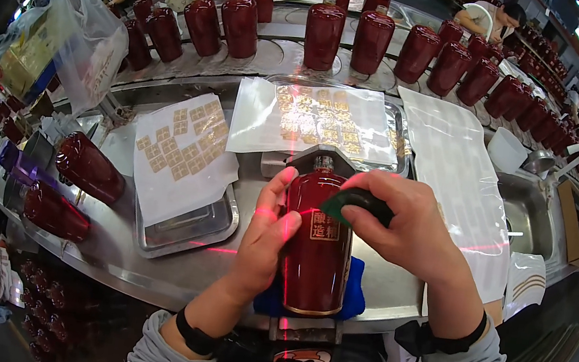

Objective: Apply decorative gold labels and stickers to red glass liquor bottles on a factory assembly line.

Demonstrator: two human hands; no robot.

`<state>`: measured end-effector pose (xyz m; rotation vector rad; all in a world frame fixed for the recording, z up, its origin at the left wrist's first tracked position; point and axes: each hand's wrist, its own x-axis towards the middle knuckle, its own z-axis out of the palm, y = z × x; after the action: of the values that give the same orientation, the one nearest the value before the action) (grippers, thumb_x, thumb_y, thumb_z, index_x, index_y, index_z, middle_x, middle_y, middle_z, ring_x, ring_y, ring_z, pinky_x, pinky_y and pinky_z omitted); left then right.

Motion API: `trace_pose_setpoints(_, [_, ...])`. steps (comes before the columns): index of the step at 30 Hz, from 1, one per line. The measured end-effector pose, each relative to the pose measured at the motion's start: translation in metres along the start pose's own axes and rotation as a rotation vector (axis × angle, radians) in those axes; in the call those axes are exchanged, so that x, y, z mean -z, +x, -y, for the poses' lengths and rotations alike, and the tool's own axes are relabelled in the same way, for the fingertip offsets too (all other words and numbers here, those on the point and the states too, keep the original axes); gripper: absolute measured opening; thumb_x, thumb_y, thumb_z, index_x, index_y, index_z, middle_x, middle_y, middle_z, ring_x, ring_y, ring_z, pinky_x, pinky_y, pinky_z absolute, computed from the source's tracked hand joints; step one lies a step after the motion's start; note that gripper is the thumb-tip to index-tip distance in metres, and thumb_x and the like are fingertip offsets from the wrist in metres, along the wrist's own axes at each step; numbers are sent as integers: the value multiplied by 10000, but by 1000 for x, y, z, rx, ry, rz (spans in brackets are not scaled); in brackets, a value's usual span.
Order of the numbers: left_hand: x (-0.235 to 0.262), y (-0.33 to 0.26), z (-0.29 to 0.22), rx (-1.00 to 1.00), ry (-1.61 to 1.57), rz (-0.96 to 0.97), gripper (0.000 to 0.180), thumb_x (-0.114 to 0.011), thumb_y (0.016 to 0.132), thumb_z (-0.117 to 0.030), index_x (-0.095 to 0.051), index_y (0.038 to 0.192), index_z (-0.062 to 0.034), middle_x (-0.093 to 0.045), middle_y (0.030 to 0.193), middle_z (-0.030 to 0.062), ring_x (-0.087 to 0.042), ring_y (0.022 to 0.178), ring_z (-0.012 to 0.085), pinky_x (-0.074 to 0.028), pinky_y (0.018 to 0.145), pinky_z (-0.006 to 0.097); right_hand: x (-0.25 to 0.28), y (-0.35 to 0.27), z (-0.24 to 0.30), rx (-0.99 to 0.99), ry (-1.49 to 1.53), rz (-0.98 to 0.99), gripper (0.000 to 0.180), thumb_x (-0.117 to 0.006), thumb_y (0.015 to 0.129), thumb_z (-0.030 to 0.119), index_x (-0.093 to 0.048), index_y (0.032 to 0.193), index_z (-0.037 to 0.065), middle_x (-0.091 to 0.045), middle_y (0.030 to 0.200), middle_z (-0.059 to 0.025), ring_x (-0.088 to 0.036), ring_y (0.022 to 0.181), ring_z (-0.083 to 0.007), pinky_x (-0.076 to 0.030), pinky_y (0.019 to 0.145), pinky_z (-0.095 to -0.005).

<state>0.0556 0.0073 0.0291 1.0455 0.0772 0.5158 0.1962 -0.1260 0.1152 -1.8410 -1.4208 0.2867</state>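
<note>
A glossy dark red bottle [310, 278] lies tilted in front of me, its neck pointing away, on a blue cloth [356, 288] and a holder. A square gold character decal [325, 226] sits on its front. My left hand [261, 244] is against the bottle's left side, thumb on the front and fingers along the edge. Closed in my right hand [411, 218] is a scraper [366, 206] with a black grip and green blade. Its blade meets the bottle at the decal's upper right. Red laser lines cross the bottle and my hands.
Sheets of gold decals [183, 143] lie on metal trays left and ahead. Two red bottles [89, 166] lie at left. More bottles [324, 36] stand along a curved conveyor [278, 56]. A sink [528, 213] is at right; a plastic bag [90, 39] hangs at left. People work beyond.
</note>
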Motion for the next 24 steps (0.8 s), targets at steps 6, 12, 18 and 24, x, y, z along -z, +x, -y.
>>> trace_pose_setpoints(6, [4, -2, -2, 11, -175, -18, 590, -426, 1008, -169, -138, 1499, -18, -421, 1420, 151, -468, 1266, 207, -359, 1082, 364, -5, 30, 20, 172, -385, -181, 126, -672, 806, 148, -610, 890, 78, -602, 769, -114, -618, 741, -313, -486, 650, -405])
trace_pose_setpoints(12, [5, -3, -3, 27, -226, -15, 596, -414, 1018, -195, -115, 1503, -22, -436, 1412, 164, -486, 1263, 221, -381, 1074, 382, -3, -1, 25, 490, -120, 216, 200, -711, 723, 94, -628, 905, 92, -565, 769, -71, -559, 708, -273, -429, 622, -386])
trace_pose_setpoints(18, [3, -3, -3, 38, -241, -27, 601, -400, 1023, -181, -91, 1512, -20, -410, 1440, 180, -478, 1283, 238, -379, 1081, 388, 7, 7, 18, 453, -230, 90, 237, -754, 720, 115, -649, 931, 91, -570, 769, -60, -584, 707, -267, -423, 607, -376])
trace_pose_setpoints(24, [4, -4, -4, 10, -156, -67, 585, -423, 1017, -232, -176, 1491, 6, -377, 1474, 173, -435, 1326, 255, -339, 1106, 392, -11, 31, 15, 317, -377, -62, 143, -673, 772, 154, -593, 812, 42, -620, 759, -160, -625, 670, -373, -508, 674, -444])
